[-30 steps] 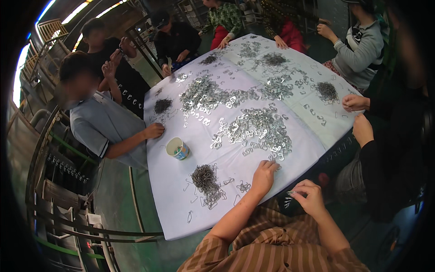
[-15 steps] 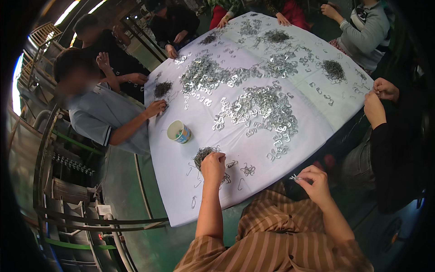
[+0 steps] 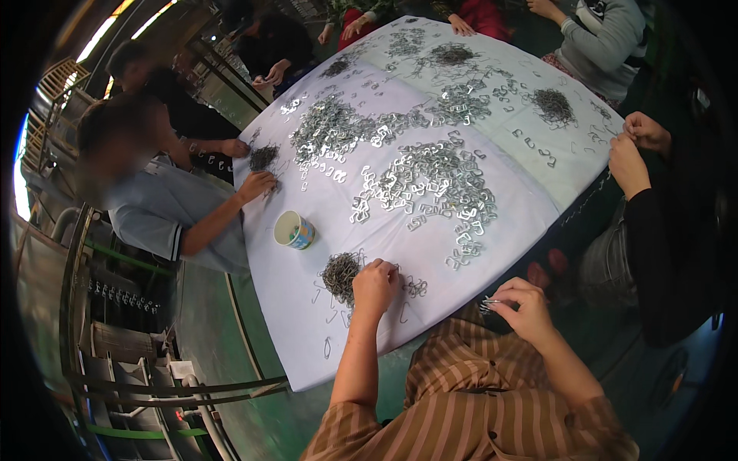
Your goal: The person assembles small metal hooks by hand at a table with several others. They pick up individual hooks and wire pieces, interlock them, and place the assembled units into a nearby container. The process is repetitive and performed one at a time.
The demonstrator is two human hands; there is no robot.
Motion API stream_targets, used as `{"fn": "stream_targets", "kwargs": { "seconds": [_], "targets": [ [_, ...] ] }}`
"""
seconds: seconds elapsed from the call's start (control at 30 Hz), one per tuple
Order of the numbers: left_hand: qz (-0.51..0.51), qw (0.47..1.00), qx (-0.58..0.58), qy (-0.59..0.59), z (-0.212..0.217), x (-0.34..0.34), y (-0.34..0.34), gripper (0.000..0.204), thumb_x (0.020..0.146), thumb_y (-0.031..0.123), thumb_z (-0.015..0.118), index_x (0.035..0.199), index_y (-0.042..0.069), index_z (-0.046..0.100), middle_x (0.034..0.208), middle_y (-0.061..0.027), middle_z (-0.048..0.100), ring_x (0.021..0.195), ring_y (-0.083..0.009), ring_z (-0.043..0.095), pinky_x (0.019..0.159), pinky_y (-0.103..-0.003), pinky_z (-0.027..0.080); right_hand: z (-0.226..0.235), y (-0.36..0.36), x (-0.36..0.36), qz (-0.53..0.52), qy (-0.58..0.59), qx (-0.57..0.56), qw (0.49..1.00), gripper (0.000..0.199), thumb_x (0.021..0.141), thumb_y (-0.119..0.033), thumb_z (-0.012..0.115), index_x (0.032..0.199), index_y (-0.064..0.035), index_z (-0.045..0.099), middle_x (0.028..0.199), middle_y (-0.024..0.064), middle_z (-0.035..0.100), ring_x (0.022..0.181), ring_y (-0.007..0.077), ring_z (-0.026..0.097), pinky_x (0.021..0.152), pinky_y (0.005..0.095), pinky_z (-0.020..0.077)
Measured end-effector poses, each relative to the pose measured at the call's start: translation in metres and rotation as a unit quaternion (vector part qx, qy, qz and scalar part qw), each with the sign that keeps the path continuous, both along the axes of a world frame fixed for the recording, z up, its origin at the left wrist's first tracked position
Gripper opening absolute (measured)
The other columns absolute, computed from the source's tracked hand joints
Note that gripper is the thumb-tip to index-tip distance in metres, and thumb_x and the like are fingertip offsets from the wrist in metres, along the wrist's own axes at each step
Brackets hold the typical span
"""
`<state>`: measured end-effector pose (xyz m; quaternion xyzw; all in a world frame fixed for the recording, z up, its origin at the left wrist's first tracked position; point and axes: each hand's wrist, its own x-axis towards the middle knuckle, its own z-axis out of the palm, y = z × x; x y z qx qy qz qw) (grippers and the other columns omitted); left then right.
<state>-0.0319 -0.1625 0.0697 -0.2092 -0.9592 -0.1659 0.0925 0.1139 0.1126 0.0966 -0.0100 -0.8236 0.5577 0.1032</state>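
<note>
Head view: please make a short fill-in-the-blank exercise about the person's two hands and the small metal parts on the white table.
1. The left hand rests on the table beside a dark pile of small wire parts, to the ____ of that pile.
2. The right hand pinches a few metal pieces, held off the near ____ of the table.
3. The paper cup stands upright, on the ____ side of the shiny clip heap.

Missing words: right; edge; left
</note>
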Motion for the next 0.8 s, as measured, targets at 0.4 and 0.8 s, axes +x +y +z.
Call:
{"fn": "stream_targets", "kwargs": {
  "seconds": [0.4,0.8],
  "targets": [
    [0.106,0.927,0.290,-0.212,-0.015,-0.011,0.007,0.011,0.086,0.009,0.066,0.085,-0.002,0.065,0.071,-0.0049,0.066,0.061,-0.0085,0.058,0.058,-0.024,0.046,-0.002,-0.002,0.001,-0.003,-0.012,-0.017,1.000,0.013,0.075,-0.006,0.077,0.086,-0.0004,0.072,0.081,0.0066,0.065,0.063,0.0162,0.061,0.057,0.0283,0.0466],
    [-0.165,0.792,0.504,-0.303,0.021,0.054,0.078,0.008,0.088,0.005,0.065,0.090,0.002,0.058,0.091,-0.0038,0.058,0.082,-0.0116,0.053,0.077,-0.025,0.043,-0.014,-0.006,-0.003,-0.024,-0.016,-0.060,0.998,0.015,0.074,-0.006,0.078,0.087,-0.0019,0.073,0.085,0.0058,0.066,0.066,0.0125,0.061,0.055,0.0257,0.0461]
  ]
}}
